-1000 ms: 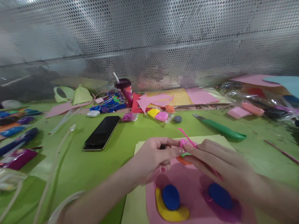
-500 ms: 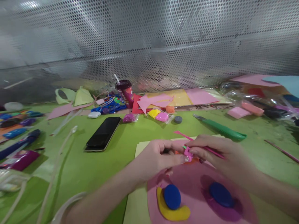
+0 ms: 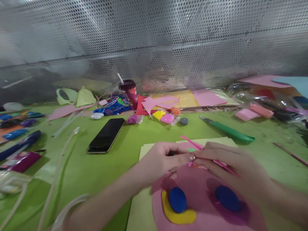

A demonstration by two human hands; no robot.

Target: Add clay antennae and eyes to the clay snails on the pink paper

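Observation:
My left hand [image 3: 168, 158] is closed, thumb and fingers pinching a small piece of pink clay [image 3: 190, 164], mostly hidden between the fingertips. Against it press the fingertips of my right hand [image 3: 227, 163], which also grips a thin pink modelling tool [image 3: 192, 141] slanting beneath its fingers. Both hands hover over a pink paper shape [image 3: 202, 195] on pale yellow sheets [image 3: 139, 205]. Two blue clay discs [image 3: 177, 199] lie on the pink shape, the left one beside a yellow clay crescent [image 3: 179, 216]. A bit of green [image 3: 192, 149] shows behind my fingertips.
A black phone [image 3: 106, 135] lies left of the sheets, a green craft knife [image 3: 228, 131] beyond them at right. Packets of clay [image 3: 167, 118], a grey disc [image 3: 184, 121] and a purple cup with a straw [image 3: 129, 93] are farther back. A white cable [image 3: 57, 170] runs at left.
My fingertips have come closer together, covering most of the pink clay that showed before. The right hand has shifted slightly, with the pink tool still in it.

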